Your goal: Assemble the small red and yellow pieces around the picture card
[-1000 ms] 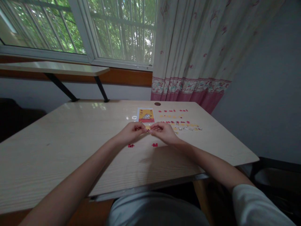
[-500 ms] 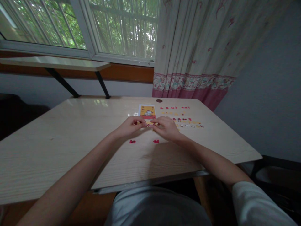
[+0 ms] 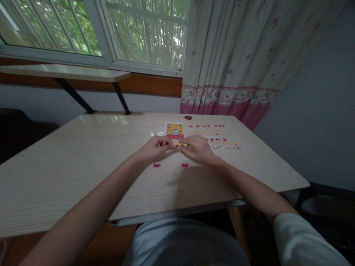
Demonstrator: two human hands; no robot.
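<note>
At this desk (image 3: 88,159), left hand (image 3: 153,148) and right hand (image 3: 200,149) pinch a yellow puzzle piece (image 3: 176,146); the picture card (image 3: 174,130) lies at their twelve o'clock, a red piece (image 3: 184,166) at five.

Single head-worn view, forward and down across the table (image 3: 163,184)

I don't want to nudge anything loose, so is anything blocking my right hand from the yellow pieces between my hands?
Nothing visible is: your right hand is right at the yellow pieces. Two red pieces lie nearer you, out of the way.
</note>
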